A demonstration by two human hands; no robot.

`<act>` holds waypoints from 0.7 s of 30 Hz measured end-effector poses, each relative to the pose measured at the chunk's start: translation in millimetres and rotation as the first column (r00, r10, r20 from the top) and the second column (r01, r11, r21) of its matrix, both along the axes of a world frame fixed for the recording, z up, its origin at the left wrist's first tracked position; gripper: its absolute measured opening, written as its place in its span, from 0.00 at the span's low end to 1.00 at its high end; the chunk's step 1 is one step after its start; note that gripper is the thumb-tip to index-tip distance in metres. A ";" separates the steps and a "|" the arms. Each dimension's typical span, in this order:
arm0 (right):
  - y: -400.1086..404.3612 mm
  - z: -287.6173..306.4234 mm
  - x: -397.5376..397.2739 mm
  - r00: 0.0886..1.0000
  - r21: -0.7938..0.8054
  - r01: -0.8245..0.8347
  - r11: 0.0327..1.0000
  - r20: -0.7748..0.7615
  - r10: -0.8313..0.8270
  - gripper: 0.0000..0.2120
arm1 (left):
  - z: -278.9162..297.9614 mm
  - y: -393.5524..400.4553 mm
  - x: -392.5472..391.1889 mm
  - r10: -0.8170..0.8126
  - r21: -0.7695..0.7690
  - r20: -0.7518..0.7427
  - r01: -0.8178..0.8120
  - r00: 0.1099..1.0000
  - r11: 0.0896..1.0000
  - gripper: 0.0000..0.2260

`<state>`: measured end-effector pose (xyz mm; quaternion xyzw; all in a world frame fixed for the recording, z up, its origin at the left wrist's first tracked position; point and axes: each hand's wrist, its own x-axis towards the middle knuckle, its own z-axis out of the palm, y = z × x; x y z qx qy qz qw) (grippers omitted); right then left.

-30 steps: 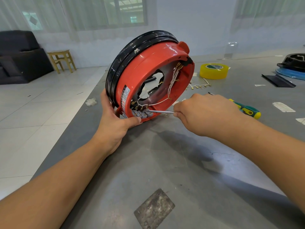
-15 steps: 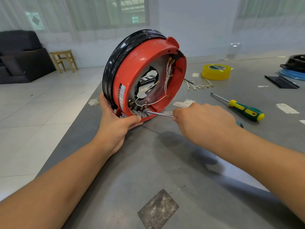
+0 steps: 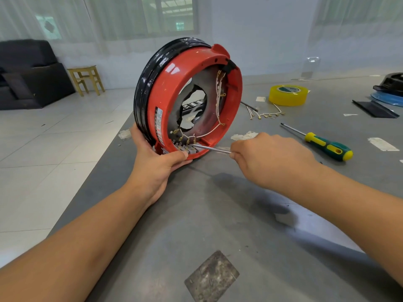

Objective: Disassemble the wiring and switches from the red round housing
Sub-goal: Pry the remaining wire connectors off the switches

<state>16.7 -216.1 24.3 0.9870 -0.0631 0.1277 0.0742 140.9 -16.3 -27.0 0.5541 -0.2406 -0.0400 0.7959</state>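
Observation:
A red round housing (image 3: 172,90) with a black outer rim stands on edge on the grey table (image 3: 218,214). My left hand (image 3: 157,162) grips its lower edge, thumb on the rim near a row of grey switches (image 3: 185,148). White wires (image 3: 218,94) with brass terminals run along the inside wall. My right hand (image 3: 270,158) holds a thin metal tool (image 3: 209,148) whose tip reaches the switches.
A green and yellow screwdriver (image 3: 327,146) lies right of my right hand. Loose wires with terminals (image 3: 265,114) and a yellow tape roll (image 3: 287,94) lie behind. Black and blue parts (image 3: 388,92) sit at the far right. The table's left edge drops to a tiled floor.
The housing has been turned a little, so its open side faces more toward me. The tool tip stays at the switches. Both hands keep their hold.

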 end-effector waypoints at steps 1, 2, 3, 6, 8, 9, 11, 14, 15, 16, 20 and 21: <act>-1.8 3.9 -0.4 1.000 0.007 0.003 1.000 -0.020 -0.003 0.12 | -0.1 -0.4 -0.3 -0.005 0.006 0.006 0.005 1.000 1.000 0.38; -3.7 7.6 -0.9 0.999 0.016 0.011 1.000 -0.044 -0.010 0.13 | 0.0 -0.9 -0.9 -0.005 0.015 0.011 0.005 1.000 1.000 0.38; -5.3 10.6 -1.0 0.998 0.024 0.018 1.000 -0.064 -0.016 0.13 | 0.2 -1.6 -1.6 -0.001 0.030 0.017 0.000 1.000 1.000 0.39; -7.1 15.7 -2.3 0.995 0.037 0.019 0.999 -0.098 -0.015 0.12 | 0.9 -3.0 -3.3 0.018 0.082 0.047 -0.022 0.999 0.996 0.41; -6.6 17.3 -3.1 0.996 0.030 0.014 0.999 -0.091 -0.011 0.12 | 1.5 -3.1 -4.0 0.024 0.094 0.054 -0.029 0.998 0.995 0.42; -6.1 17.5 -3.5 0.997 0.025 0.013 1.000 -0.081 -0.011 0.11 | 1.9 -3.2 -4.3 0.024 0.092 0.049 -0.028 0.999 0.995 0.42; -4.7 16.3 -4.1 0.998 0.013 0.013 1.000 -0.069 -0.012 0.11 | 2.0 -3.0 -4.4 0.014 0.079 0.030 -0.016 0.999 0.997 0.42; -1.5 11.9 -4.2 0.999 -0.010 0.020 1.000 -0.037 -0.021 0.11 | 1.6 -2.1 -4.0 0.004 0.050 0.005 -0.005 1.000 0.999 0.42; -0.6 10.2 -4.1 1.000 -0.023 0.023 0.999 -0.020 -0.023 0.10 | 1.7 -1.9 -3.9 0.005 0.049 0.002 -0.005 1.000 0.999 0.42; 0.5 8.3 -4.3 1.000 -0.034 0.025 0.999 -0.004 -0.025 0.10 | 1.9 -1.7 -3.9 0.005 0.052 0.004 -0.005 1.000 0.999 0.42; 4.1 -1.6 -5.0 0.999 -0.042 0.030 0.999 0.029 -0.028 0.07 | 2.5 -1.6 -4.4 0.007 0.056 0.016 -0.008 1.000 0.998 0.42; 5.1 -3.9 -4.8 0.999 -0.033 0.032 0.999 0.028 -0.031 0.07 | 2.4 -1.3 -4.3 0.008 0.050 0.013 -0.008 1.000 0.999 0.42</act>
